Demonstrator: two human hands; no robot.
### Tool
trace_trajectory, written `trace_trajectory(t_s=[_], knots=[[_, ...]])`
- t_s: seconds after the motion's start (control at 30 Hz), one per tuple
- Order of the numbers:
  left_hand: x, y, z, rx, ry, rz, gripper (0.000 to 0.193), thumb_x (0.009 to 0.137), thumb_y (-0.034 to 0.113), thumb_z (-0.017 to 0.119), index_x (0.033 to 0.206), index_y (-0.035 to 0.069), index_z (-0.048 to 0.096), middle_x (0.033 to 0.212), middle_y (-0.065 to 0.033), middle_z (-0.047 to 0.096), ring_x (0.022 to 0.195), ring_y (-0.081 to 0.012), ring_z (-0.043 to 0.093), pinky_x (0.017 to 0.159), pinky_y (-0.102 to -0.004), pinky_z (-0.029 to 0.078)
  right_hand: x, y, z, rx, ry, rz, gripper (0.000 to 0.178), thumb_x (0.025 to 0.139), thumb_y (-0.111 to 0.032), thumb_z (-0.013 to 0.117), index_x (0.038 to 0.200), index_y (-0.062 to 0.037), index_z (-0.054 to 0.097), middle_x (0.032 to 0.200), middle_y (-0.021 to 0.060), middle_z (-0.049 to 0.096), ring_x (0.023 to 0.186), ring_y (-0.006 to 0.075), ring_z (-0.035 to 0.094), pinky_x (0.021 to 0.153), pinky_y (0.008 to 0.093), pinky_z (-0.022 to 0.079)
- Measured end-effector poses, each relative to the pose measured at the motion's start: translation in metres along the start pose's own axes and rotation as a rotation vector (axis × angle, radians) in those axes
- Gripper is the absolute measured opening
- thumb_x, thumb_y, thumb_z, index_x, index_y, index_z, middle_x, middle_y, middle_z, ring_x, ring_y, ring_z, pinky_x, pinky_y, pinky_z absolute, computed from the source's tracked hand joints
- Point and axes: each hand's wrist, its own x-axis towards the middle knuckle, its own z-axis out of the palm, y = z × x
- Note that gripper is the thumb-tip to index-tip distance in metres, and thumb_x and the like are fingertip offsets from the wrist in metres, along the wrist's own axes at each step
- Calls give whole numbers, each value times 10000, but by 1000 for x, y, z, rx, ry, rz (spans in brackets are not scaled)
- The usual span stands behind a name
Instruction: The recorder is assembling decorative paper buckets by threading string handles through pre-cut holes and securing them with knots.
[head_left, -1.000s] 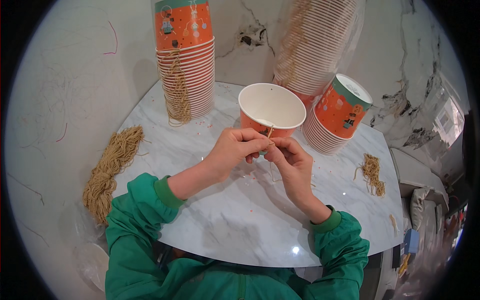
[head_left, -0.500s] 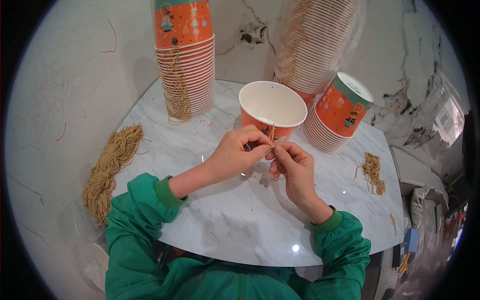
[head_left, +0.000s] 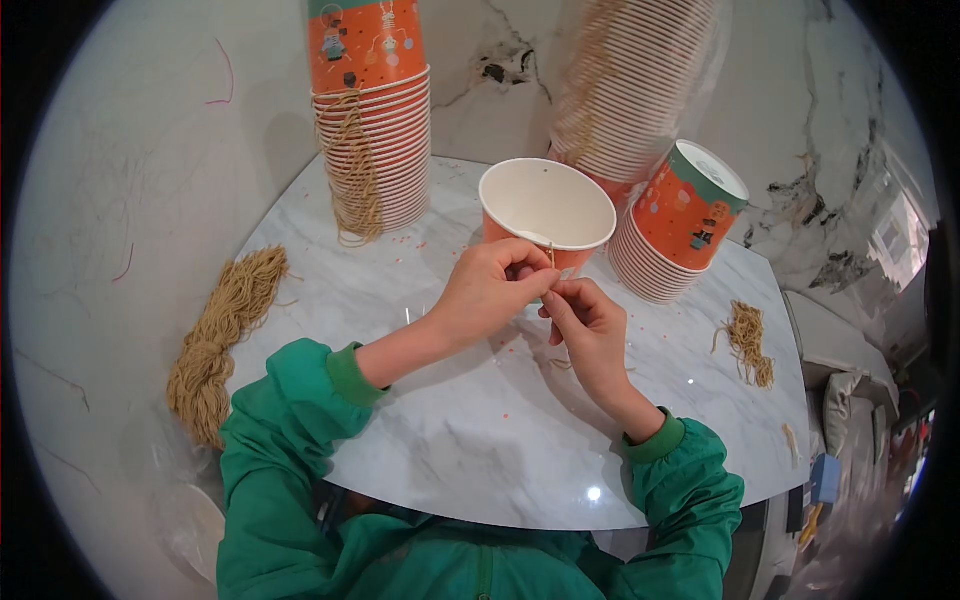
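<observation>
An orange paper bucket (head_left: 530, 205) with a white inside stands upright in the middle of the table. A short length of tan string (head_left: 551, 254) shows at its near rim, running down to my fingers. My left hand (head_left: 493, 287) pinches the string just in front of the bucket. Close against it, my right hand (head_left: 590, 325) is also closed, thumb and forefinger pressed together on the string. The fingers hide most of the string and the lower front of the bucket.
Nested paper buckets with tan strings (head_left: 375, 165) rise at the far left; a bagged stack (head_left: 635, 90) and a shorter upturned stack (head_left: 675, 225) stand behind and right. String bundles (head_left: 225, 340) lie left and right (head_left: 748, 345) on the marble-patterned table (head_left: 450, 460).
My left hand has shifted slightly right, its fingers now nearer the right hand's. Less of the string shows at the rim. Both hands keep their pinch.
</observation>
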Motion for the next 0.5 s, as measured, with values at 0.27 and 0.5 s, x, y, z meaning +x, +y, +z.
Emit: trace_trajectory(t_s=[0.27,0.5], knots=[[-1,1,-5,-245,-1,-100,111,946,162,627,914,57,645,823,16,655,696,-33,566,575,-201,424,1,0,0,-30,-2,-14,150,977,-122,643,1026,19,651,831,32,663,659,50,575,534,205,462],[0,4,-6,-286,-6,-147,107,944,156,602,918,53,586,804,-3,659,699,-60,597,590,-232,466,0,0,1,30,-3,26,153,975,-125,649,1024,20,651,836,40,659,651,51,567,545,206,463]])
